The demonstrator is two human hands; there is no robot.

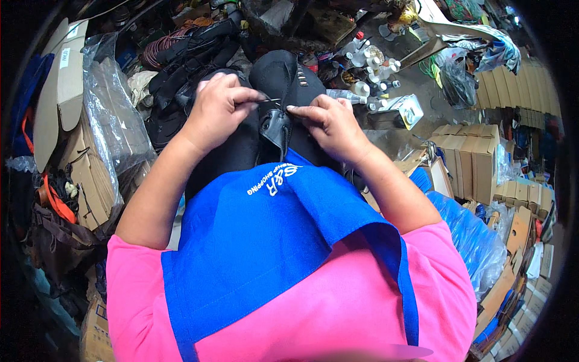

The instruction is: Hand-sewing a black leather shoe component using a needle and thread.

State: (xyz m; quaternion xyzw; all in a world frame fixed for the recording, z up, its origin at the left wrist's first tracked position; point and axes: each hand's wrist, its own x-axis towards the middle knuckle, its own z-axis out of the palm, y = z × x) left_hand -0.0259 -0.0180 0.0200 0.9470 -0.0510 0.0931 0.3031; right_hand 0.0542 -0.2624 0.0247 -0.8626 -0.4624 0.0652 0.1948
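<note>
A black shoe (pixel 275 125) lies across my lap between my thighs, its shiny leather part toward me and a dull black rounded part pointing away. My left hand (pixel 219 107) is closed, with thumb and forefinger pinching a thin metal needle (pixel 272 100) just over the shoe. The needle's far end reaches toward the shoe's middle. On the other side, my right hand (pixel 332 123) has its forefinger and thumb closed at the shoe's right edge, gripping it there. The undersides of both hands are hidden. A blue apron (pixel 241 211) covers my lap up to the shoe.
Several bottles (pixel 362 60) stand ahead to the right, near a clear plastic box (pixel 405 111). Dark shoes and straps (pixel 175 90) pile up at the left. Cardboard sheets (pixel 90 175) in plastic lean at far left; stacked cardboard pieces (pixel 467 160) stand at right, beside blue plastic wrap (pixel 467 235).
</note>
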